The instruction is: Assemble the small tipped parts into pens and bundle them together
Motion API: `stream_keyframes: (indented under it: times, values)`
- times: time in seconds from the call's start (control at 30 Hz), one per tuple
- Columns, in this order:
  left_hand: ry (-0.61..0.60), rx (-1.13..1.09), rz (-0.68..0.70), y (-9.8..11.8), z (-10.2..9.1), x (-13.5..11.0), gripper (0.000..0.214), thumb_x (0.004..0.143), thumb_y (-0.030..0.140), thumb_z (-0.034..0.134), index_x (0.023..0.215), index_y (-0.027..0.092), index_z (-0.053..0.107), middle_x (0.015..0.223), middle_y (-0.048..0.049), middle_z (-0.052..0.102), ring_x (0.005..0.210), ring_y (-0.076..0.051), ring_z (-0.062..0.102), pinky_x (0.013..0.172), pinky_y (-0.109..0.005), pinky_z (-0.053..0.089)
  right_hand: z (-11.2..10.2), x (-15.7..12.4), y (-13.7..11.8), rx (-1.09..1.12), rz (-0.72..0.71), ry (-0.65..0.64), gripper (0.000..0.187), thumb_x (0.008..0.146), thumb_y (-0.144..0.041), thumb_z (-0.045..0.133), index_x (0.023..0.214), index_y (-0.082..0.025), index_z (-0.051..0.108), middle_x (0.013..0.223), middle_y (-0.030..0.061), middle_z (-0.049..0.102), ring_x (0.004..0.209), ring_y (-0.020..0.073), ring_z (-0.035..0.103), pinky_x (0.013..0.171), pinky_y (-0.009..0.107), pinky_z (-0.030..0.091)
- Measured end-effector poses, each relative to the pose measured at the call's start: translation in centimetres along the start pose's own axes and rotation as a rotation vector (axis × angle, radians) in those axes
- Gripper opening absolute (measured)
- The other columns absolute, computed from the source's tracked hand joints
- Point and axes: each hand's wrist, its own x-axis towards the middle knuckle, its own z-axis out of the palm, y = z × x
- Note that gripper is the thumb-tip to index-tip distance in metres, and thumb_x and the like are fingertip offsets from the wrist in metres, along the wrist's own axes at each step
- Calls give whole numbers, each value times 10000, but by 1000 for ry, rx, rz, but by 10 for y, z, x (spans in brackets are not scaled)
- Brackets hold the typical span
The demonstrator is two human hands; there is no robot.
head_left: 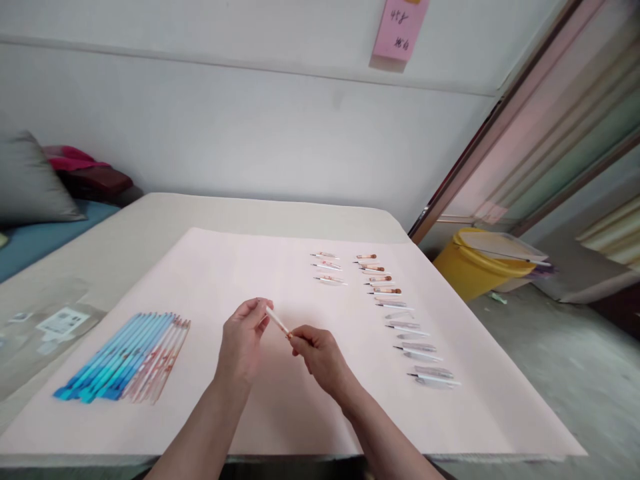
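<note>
Both my hands hold one thin pale pen above the middle of a pale pink sheet. My left hand pinches its upper end with fingers closed. My right hand pinches the lower end, also closed. A row of blue and pinkish pens lies side by side at the left of the sheet. To the right lie two columns of small pen parts: a short column and a longer one that holds refills and caps.
The sheet covers a beige table. Clear plastic packaging lies on the table's left. A grey cushion and red cloth sit at far left. A yellow bin stands on the floor at right. A pink note hangs on the wall.
</note>
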Motion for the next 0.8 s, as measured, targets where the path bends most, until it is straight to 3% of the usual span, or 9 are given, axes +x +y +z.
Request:
stream_keyframes:
  times: [0.3, 0.47, 0.57, 0.67, 0.8]
  values:
    - [-45, -71, -80, 5, -4, 0, 185, 675, 303, 704, 762, 148, 651, 891, -64, 636, 991, -196, 555, 875, -322, 397, -2, -7, 0, 460, 178, -292, 230, 770, -337, 613, 759, -109, 644, 559, -5, 542, 344, 15, 230, 394, 235, 92]
    - [-27, -16, -84, 3, -1, -4, 248, 701, 351, 671, 872, 172, 648, 962, -71, 635, 975, -185, 567, 818, -304, 431, 1, -4, 4, 472, 144, -240, 238, 778, -345, 619, 773, -107, 638, 582, 1, 554, 340, 12, 262, 394, 233, 98]
    - [-70, 64, -88, -1, 1, -10, 352, 697, 349, 665, 1007, 187, 626, 889, -61, 645, 821, -157, 594, 795, -331, 458, 3, -3, 3, 440, 108, -164, 233, 783, -352, 610, 803, -121, 633, 616, 1, 571, 339, 19, 323, 389, 226, 130]
    - [-119, 144, -80, -4, 2, -14, 397, 683, 322, 667, 1044, 169, 602, 762, -34, 628, 671, -134, 582, 765, -352, 478, 3, -5, 0, 388, 103, -188, 231, 790, -358, 594, 827, -134, 637, 684, 17, 605, 370, 35, 407, 393, 219, 192]
    - [-111, 259, -28, 1, -2, -12, 393, 695, 326, 636, 1051, 176, 563, 733, -10, 597, 644, -134, 566, 708, -332, 488, 2, -9, -4, 295, 128, -228, 251, 789, -378, 574, 817, -139, 645, 753, 36, 631, 428, 61, 490, 425, 219, 283]
